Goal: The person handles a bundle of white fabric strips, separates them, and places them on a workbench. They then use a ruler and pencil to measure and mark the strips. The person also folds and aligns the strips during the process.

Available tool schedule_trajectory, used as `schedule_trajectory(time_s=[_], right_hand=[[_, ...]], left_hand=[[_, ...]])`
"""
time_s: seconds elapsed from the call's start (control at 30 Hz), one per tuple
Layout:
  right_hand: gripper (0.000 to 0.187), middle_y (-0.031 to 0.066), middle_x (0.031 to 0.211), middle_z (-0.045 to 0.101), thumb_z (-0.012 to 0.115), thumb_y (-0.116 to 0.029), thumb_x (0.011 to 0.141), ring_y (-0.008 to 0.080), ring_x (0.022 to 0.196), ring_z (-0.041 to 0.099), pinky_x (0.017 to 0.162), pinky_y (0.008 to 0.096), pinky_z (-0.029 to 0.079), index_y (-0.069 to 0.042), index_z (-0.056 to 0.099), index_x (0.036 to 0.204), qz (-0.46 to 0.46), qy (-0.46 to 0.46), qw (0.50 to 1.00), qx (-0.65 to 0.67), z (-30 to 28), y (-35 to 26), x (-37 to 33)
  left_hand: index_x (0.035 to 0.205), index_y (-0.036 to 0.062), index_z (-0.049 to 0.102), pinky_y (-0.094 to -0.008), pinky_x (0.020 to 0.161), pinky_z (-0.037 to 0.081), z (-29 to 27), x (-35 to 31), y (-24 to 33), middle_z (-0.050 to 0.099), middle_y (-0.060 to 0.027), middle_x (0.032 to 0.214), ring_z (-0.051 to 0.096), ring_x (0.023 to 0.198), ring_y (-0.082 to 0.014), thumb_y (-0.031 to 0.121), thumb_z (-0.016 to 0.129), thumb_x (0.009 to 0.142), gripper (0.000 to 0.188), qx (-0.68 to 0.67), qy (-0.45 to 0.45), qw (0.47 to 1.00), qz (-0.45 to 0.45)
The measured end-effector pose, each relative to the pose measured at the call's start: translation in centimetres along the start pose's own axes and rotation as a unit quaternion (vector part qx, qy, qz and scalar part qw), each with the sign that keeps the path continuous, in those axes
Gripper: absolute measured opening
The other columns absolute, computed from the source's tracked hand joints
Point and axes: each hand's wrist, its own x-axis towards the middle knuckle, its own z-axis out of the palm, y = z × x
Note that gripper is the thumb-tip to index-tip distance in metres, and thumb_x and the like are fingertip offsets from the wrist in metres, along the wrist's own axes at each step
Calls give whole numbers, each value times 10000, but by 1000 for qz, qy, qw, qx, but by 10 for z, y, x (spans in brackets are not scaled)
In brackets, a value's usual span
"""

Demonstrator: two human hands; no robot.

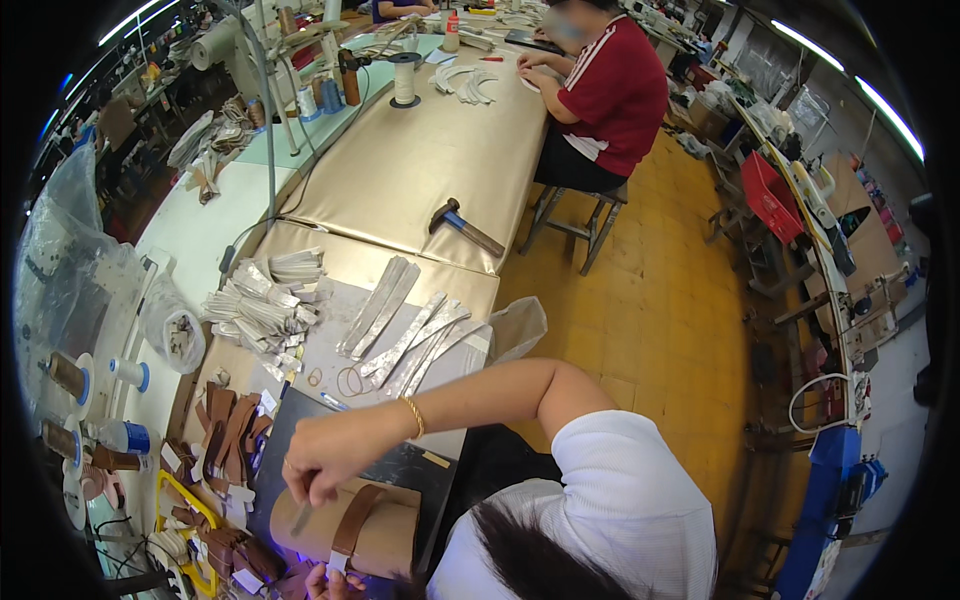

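Below my right hand [335,455] lies a rounded tan block [395,510], like a half-cylinder, on a dark board [300,410]. A brown leather strap [355,520] curves over the block. The fingers of my right hand are closed, pointing down, and a thin greyish piece [300,518] shows just under them; its kind is unclear. At the lower edge my left hand [335,582] pinches the strap's pale end [338,562]; part of that hand is cut off.
Brown straps [230,430] lie left of the board. Beyond it are pale strips [385,305], a bundle of pale strips [260,310], and a hammer [465,228]. Thread spools [68,375] stand at left. A person in red [620,95] sits along the table's right side.
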Motion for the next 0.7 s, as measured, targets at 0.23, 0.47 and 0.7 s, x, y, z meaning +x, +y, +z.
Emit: schedule_trajectory(time_s=[0.23, 0.47, 0.7], right_hand=[[172, 91, 824, 732, 680, -152, 879, 174, 621, 705, 618, 300, 536, -8, 714, 967, 33, -56, 996, 57, 23, -25, 7], [190, 80, 791, 738, 698, -175, 884, 137, 623, 690, 590, 276, 531, 4, 718, 943, 25, -81, 996, 26, 24, -32, 8], [194, 61, 804, 742, 692, -205, 923, 103, 674, 683, 610, 254, 529, -13, 713, 948, 122, -96, 983, 98, 20, -32, 7]], left_hand=[[1217, 6, 573, -253, 640, 517, 11, -9, -2, 661, -106, 902, 629, 740, -156, 25, 647, 960, 269, -50, 12, 999, 5], [1160, -5, 572, -253, 648, 534, 22, -16, -3, 673, -127, 925, 635, 717, -168, 73, 665, 959, 235, 10, 84, 996, 4], [1146, -25, 562, -289, 550, 568, 34, -21, -13, 667, -138, 908, 666, 649, -201, 53, 716, 888, 310, -107, 87, 988, 75]])
